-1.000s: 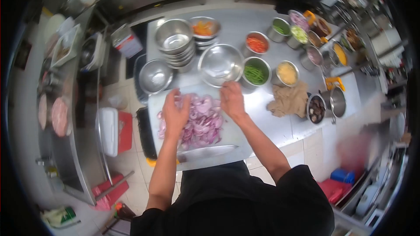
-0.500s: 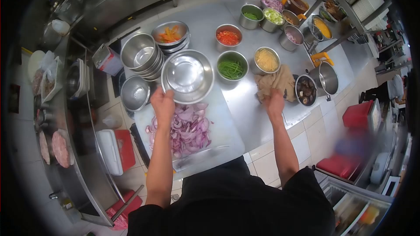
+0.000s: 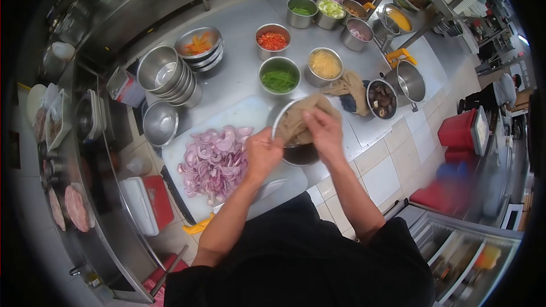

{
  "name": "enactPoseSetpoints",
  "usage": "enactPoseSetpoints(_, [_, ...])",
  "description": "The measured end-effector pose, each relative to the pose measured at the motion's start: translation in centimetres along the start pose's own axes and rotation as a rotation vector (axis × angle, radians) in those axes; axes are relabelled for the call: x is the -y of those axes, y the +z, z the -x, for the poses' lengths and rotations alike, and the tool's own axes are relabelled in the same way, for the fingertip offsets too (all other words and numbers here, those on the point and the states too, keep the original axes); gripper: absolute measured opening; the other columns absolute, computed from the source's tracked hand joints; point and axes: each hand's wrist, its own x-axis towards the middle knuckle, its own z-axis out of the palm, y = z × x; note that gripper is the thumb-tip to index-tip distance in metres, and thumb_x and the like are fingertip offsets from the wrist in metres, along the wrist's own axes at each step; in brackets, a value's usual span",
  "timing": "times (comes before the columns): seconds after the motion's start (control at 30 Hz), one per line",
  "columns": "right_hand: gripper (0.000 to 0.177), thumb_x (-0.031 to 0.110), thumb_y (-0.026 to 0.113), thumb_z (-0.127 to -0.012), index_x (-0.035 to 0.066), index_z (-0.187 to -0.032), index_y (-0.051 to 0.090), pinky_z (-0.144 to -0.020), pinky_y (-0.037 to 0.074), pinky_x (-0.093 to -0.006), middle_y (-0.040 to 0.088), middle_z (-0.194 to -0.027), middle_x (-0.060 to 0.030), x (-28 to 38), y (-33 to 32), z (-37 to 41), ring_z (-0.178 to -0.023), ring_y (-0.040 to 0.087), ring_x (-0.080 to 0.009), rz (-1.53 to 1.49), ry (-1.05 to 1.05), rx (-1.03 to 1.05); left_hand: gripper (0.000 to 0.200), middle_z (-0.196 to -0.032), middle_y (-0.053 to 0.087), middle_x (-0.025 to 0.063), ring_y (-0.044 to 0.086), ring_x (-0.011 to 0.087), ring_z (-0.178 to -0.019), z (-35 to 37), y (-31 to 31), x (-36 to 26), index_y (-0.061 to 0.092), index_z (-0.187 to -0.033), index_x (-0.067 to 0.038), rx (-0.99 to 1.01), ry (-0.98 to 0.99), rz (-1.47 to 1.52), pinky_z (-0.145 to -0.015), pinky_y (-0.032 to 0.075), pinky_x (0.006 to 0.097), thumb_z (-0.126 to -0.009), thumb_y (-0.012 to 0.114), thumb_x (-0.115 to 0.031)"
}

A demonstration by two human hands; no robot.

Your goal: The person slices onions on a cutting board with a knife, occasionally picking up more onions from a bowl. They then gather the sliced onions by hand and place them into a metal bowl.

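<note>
My left hand (image 3: 265, 156) grips the rim of a steel bowl (image 3: 302, 158), tilted in front of me over the right edge of the white cutting board (image 3: 196, 128). In my right hand (image 3: 323, 135) is a brown cloth (image 3: 304, 115), bunched against the bowl and covering much of its opening. Sliced red onions (image 3: 216, 162) lie heaped on the board left of my hands. Nearer to me rests a knife (image 3: 272, 189), its blade partly hidden by my left forearm. A yellow handle (image 3: 199, 225) shows at the board's near edge.
Stacked steel bowls (image 3: 165, 74) and a single bowl (image 3: 161, 123) stand at left. Beyond my hands are containers of green strips (image 3: 279, 77), yellow shreds (image 3: 325, 65), chopped red pieces (image 3: 272, 40) and mushrooms (image 3: 381, 100). Another brown cloth (image 3: 348, 86) lies beside the mushrooms.
The steel bowl has come from the left to in front of me and is tilted. My right hand has brought the cloth from the table to the bowl. The view has shifted slightly.
</note>
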Motion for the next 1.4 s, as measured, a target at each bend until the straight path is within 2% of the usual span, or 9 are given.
enactPoseSetpoints(0.07, [0.026, 0.013, 0.063, -0.092, 0.001, -0.114, 0.067, -0.081, 0.052, -0.0337, 0.072, -0.101, -0.0113, -6.5, -0.4, -1.6, -0.088, 0.069, -0.0214, 0.279, -0.132, 0.025, 0.015, -0.053, 0.044, 0.0114, 0.042, 0.0122, -0.051, 0.3, 1.3, -0.5, 0.050, -0.066, 0.003, 0.108, 0.117, 0.010, -0.048, 0.038, 0.0342, -0.078, 0.057, -0.004])
enactPoseSetpoints(0.33, [0.029, 0.032, 0.066, -0.085, 0.005, -0.091, 0.075, -0.081, 0.055, -0.0413, 0.073, -0.089, -0.0146, -1.4, -2.2, 0.7, -0.089, 0.071, -0.0313, 1.451, -0.243, 0.590, 0.016, -0.052, 0.040, 0.0176, 0.038, 0.0131, -0.047, 0.6, 0.6, -3.2, 0.050, -0.064, 0.003, 0.170, 0.344, -0.238, -0.045, 0.037, 0.0351, -0.074, 0.059, -0.005])
enactPoseSetpoints(0.4, [0.023, 0.028, 0.067, -0.081, 0.010, -0.091, 0.077, -0.078, 0.056, -0.0403, 0.073, -0.086, -0.0125, -1.2, -2.2, 0.2, -0.089, 0.072, -0.0292, 1.842, -0.376, 0.519, 0.014, -0.063, 0.053, 0.0282, 0.056, 0.0472, -0.058, 1.2, 0.6, -4.1, 0.054, -0.066, 0.003, 0.231, 0.301, -0.331, -0.054, 0.046, 0.0476, -0.075, 0.060, -0.006])
enactPoseSetpoints(0.43, [0.019, 0.024, 0.069, -0.077, 0.012, -0.088, 0.077, -0.072, 0.057, -0.0392, 0.074, -0.086, -0.0116, -0.9, -2.2, -0.3, -0.086, 0.073, -0.0277, 1.884, -0.377, 0.511, 0.015, -0.063, 0.054, 0.0281, 0.057, 0.0465, -0.058, 1.2, 0.7, -4.2, 0.055, -0.066, 0.003, 0.220, 0.300, -0.371, -0.055, 0.047, 0.0478, -0.075, 0.060, -0.007])
enactPoseSetpoints(0.7, [0.015, 0.022, 0.072, -0.065, 0.009, -0.072, 0.074, -0.061, 0.055, -0.0383, 0.069, -0.069, -0.0129, 8.6, -2.2, 3.6, -0.062, 0.070, -0.0276, 1.677, -0.487, 0.473, 0.015, -0.063, 0.055, 0.0271, 0.058, 0.0451, -0.056, 1.7, -1.9, -8.0, 0.056, -0.066, 0.003, 0.027, 0.255, -0.367, -0.052, 0.047, 0.0459, -0.076, 0.061, -0.007])
enactPoseSetpoints(0.83, [0.019, 0.022, 0.076, -0.060, 0.008, -0.061, 0.063, -0.057, 0.052, -0.0428, 0.060, -0.060, -0.0123, 10.7, -5.3, 4.4, -0.057, 0.062, -0.0341, 1.416, -0.780, 0.180, 0.013, -0.062, 0.058, 0.0250, 0.058, 0.0363, -0.049, 0.5, -3.7, -7.0, 0.061, -0.070, 0.004, -0.178, 0.255, -0.297, -0.050, 0.045, 0.0421, -0.076, 0.063, -0.007])
enactPoseSetpoints(0.97, [0.023, 0.025, 0.074, -0.066, 0.004, -0.073, 0.071, -0.062, 0.053, -0.0450, 0.067, -0.069, -0.0177, 11.1, -8.7, 1.7, -0.064, 0.065, -0.0380, 1.369, -0.555, -0.161, 0.014, -0.058, 0.059, 0.0193, 0.047, 0.0166, -0.049, -3.5, -9.7, -4.0, 0.066, -0.079, 0.006, -0.362, 0.116, -0.327, -0.052, 0.044, 0.0370, -0.076, 0.060, -0.007])
enactPoseSetpoints(1.13, [0.028, 0.029, 0.073, -0.070, 0.001, -0.076, 0.071, -0.061, 0.053, -0.0468, 0.070, -0.078, -0.0204, 3.1, -12.7, -5.5, -0.066, 0.067, -0.0389, 1.270, -0.542, -0.456, 0.019, -0.058, 0.063, 0.0169, 0.058, 0.0196, -0.050, -10.0, -11.9, 1.3, 0.068, -0.081, 0.006, -0.456, 0.105, -0.263, -0.055, 0.048, 0.0371, -0.079, 0.059, -0.010])
enactPoseSetpoints(1.4, [0.067, 0.031, 0.081, -0.075, 0.002, -0.129, 0.056, -0.102, 0.037, -0.0556, 0.056, -0.126, -0.0258, -6.4, -7.4, -5.3, -0.120, 0.047, -0.0457, 1.069, -0.694, -0.301, 0.017, -0.076, 0.068, 0.0111, 0.063, 0.0168, -0.055, -15.7, -11.5, 4.8, 0.066, -0.092, 0.007, -0.273, -0.162, -0.014, -0.049, 0.052, 0.0303, -0.089, 0.059, -0.008])
